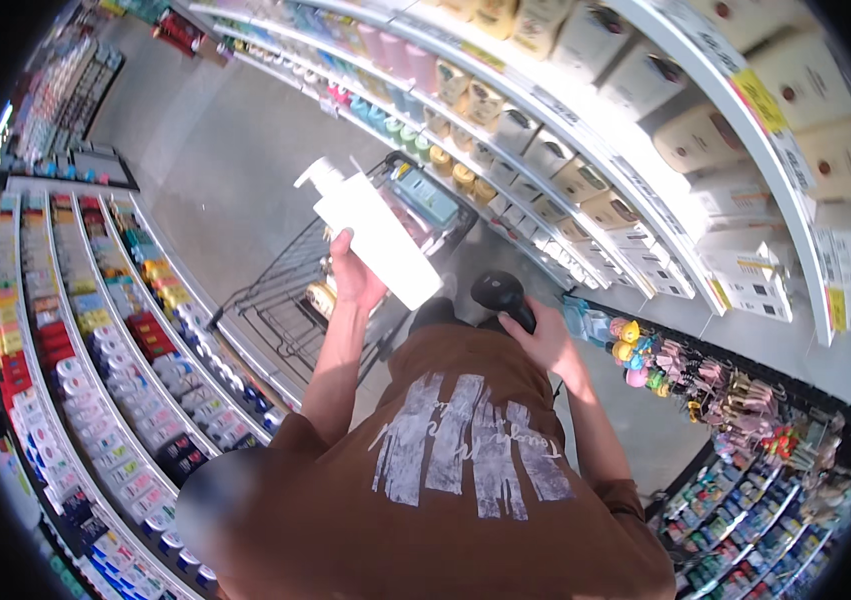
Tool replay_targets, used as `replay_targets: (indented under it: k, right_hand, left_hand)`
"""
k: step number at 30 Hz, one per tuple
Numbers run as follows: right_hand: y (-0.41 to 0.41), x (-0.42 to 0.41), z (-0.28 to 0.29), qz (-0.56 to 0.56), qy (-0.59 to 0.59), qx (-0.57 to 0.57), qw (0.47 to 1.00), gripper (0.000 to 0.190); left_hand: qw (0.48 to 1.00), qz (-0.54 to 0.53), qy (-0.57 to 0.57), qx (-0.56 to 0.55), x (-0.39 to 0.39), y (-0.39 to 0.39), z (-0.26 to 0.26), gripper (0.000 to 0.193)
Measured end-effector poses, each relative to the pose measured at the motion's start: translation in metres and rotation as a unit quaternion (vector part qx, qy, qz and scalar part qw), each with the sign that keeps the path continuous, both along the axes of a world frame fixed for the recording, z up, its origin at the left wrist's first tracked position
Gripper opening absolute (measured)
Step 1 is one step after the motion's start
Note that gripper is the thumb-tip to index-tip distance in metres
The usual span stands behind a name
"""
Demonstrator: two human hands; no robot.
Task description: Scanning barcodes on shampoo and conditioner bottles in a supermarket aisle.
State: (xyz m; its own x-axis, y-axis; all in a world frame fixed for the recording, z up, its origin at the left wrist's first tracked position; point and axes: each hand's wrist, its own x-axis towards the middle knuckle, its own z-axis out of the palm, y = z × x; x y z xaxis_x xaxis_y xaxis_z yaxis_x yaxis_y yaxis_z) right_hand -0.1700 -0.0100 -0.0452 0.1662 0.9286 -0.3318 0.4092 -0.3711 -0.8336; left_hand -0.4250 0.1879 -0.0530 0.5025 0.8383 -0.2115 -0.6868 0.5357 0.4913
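Note:
A white pump bottle (380,238) is gripped in my left hand (356,274), tilted with its pump head (320,175) towards the upper left. Bright light washes out its front, so no label can be made out. My right hand (541,336) holds a black handheld scanner (502,294) near my waist by its handle. Beneath and beyond the bottle stands a wire shopping cart (275,307), partly hidden by the bottle and my left arm. A pale blue pack (425,196) and other goods lie in the cart.
Shelves (545,97) of bottles, with price tags, run along the right. On the left, curved-looking shelves (102,337) hold many small boxed and bottled goods. Hanging accessories (718,375) line a rack at the right. Grey floor (223,142) stretches down the aisle.

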Motion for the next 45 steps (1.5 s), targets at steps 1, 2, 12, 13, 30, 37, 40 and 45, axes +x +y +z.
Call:
replay_targets:
  k: [1,2,12,13,30,37,40,45]
  right_hand:
    - [-0.010,0.006,0.001,-0.017,0.015,0.022,1.000,0.041]
    - [-0.019,0.013,0.003,-0.035,0.030,0.043,0.998,0.040]
    - [-0.116,0.073,0.010,-0.218,0.079,0.069,0.970,0.044]
    - [-0.123,0.079,0.013,-0.228,0.082,0.078,0.967,0.043]
    - [-0.160,0.131,0.031,-0.233,0.139,0.098,0.958,0.044]
    - [-0.157,0.128,0.058,-0.202,0.133,0.104,0.965,0.046]
    - [-0.156,0.123,0.054,-0.202,0.125,0.095,0.967,0.047]
    - [-0.157,0.122,0.057,-0.221,0.132,0.112,0.960,0.048]
  left_hand:
    - [1.000,-0.025,-0.003,0.004,0.019,-0.001,0.010,0.079]
    - [0.998,-0.043,-0.051,-0.007,0.037,-0.001,0.011,0.076]
    - [0.978,-0.138,0.075,-0.137,0.180,-0.044,0.035,0.070]
    - [0.976,-0.154,0.078,-0.135,0.192,-0.049,0.031,0.070]
    - [0.979,-0.110,0.167,0.051,0.268,-0.091,0.040,0.053]
    - [0.938,0.001,0.272,0.217,0.265,-0.104,0.035,0.067]
    - [0.933,-0.001,0.290,0.212,0.268,-0.108,0.034,0.069]
    - [0.935,-0.017,0.288,0.206,0.273,-0.112,0.030,0.072]
